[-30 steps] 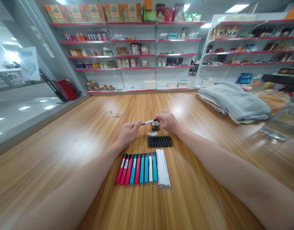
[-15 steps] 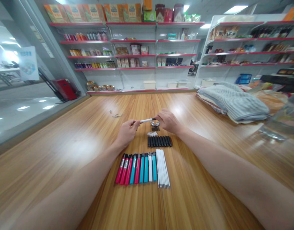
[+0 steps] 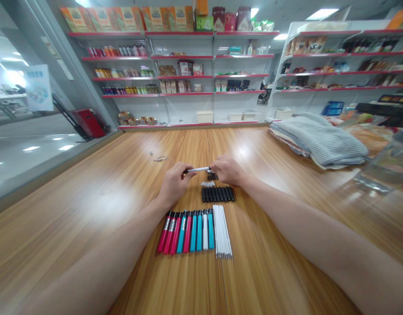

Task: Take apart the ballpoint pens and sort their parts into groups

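Note:
My left hand (image 3: 173,183) and my right hand (image 3: 226,169) pinch the two ends of a thin white pen refill (image 3: 198,169), held level just above the wooden table (image 3: 89,205). Under it lie a small pile of springs (image 3: 212,176), a few white tips (image 3: 208,184) and a row of black pen grips (image 3: 218,194). Nearer to me lies a row of red, teal and white pen barrels (image 3: 187,225), with a bundle of white refills (image 3: 222,230) at its right.
A stack of folded striped cloth (image 3: 319,140) sits at the table's right. A small metal ring and wire (image 3: 159,158) lie at the far left of the table. Store shelves (image 3: 188,74) with goods stand behind.
The refill has come down and turned level, its dark end now at my left fingers. Both hands have drawn closer together.

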### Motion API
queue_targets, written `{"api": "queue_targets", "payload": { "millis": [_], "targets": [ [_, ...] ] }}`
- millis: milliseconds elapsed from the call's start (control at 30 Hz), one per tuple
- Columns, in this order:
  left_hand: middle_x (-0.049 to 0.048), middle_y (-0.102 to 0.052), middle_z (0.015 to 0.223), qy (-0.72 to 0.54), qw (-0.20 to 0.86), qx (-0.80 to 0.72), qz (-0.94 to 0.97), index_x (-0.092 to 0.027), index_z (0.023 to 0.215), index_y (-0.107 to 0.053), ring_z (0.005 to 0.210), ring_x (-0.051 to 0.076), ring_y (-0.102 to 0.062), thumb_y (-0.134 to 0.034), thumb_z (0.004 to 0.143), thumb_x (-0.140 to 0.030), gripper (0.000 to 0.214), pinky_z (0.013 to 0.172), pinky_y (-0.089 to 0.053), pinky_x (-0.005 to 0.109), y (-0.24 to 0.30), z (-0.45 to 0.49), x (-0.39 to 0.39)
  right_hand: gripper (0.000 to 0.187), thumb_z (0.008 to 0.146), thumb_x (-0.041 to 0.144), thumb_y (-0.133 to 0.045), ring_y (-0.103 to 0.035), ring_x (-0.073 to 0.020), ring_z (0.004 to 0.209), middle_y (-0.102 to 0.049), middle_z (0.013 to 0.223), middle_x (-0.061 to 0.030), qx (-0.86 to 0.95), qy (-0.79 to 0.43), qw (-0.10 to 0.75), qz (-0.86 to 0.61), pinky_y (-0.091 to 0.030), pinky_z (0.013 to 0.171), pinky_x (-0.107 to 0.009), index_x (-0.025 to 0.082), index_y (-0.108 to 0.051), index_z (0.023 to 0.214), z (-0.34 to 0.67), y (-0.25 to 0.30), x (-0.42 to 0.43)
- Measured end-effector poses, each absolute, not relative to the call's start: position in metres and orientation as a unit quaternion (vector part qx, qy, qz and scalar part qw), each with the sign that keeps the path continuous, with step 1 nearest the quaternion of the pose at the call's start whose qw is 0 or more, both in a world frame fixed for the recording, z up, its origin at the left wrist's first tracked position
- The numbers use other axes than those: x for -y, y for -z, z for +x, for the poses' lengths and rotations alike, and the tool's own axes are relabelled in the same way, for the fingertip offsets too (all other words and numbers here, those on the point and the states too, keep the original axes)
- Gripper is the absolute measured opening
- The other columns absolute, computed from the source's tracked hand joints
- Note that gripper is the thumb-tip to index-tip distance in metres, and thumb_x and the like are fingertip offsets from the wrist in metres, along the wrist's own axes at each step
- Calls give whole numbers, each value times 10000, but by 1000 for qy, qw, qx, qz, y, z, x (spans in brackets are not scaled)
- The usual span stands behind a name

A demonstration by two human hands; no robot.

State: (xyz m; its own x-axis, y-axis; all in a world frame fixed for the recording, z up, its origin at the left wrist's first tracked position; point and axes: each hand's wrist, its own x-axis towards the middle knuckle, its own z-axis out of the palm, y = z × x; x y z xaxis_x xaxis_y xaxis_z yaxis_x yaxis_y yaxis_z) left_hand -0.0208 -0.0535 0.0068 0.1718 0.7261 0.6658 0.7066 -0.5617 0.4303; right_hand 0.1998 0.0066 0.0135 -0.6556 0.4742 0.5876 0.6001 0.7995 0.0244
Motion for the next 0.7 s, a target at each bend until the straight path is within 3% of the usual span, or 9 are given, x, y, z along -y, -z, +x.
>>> {"api": "queue_targets", "payload": {
  "millis": [300, 467, 600, 700],
  "targets": [
    [14, -602, 644, -368, -15, -501, 783, -175, 775, -662, 573, 122, -491, -441, 910, -332, 303, 549, -311, 249, -4, -27, 54, 341, 926, 276, -429, -461, -163, 664, -576, 646, -67, 906, 140, 271, -292, -259, 654, -312, 145, -580, 651, 195, -13, -7],
    [-7, -511, 501, -361, 40, -528, 767, -168, 641, -623, 481, 112, -439, -415, 900, -377, 392, 495, -263, 249, -5, -26, 54, 301, 915, 256, -457, -454, -178, 687, -576, 639, -69, 912, 139, 273, -271, -264, 645, -313, 149, -576, 660, 194, -14, -7],
    [-6, -509, 478, -381, 110, -545, 739, -165, 601, -610, 481, 117, -461, -366, 907, -404, 459, 492, -287, 244, -4, -27, 50, 198, 902, 235, -493, -460, -192, 765, -610, 718, -70, 915, 130, 296, -243, -287, 683, -318, 148, -599, 759, 194, -19, -3],
    [-6, -516, 489, -377, 99, -555, 735, -166, 662, -642, 492, 125, -461, -378, 902, -419, 437, 487, -281, 249, -3, -28, 49, 181, 899, 289, -517, -458, -205, 835, -618, 786, -73, 913, 125, 307, -238, -294, 728, -330, 149, -616, 842, 196, -22, 0]
  ]
}}
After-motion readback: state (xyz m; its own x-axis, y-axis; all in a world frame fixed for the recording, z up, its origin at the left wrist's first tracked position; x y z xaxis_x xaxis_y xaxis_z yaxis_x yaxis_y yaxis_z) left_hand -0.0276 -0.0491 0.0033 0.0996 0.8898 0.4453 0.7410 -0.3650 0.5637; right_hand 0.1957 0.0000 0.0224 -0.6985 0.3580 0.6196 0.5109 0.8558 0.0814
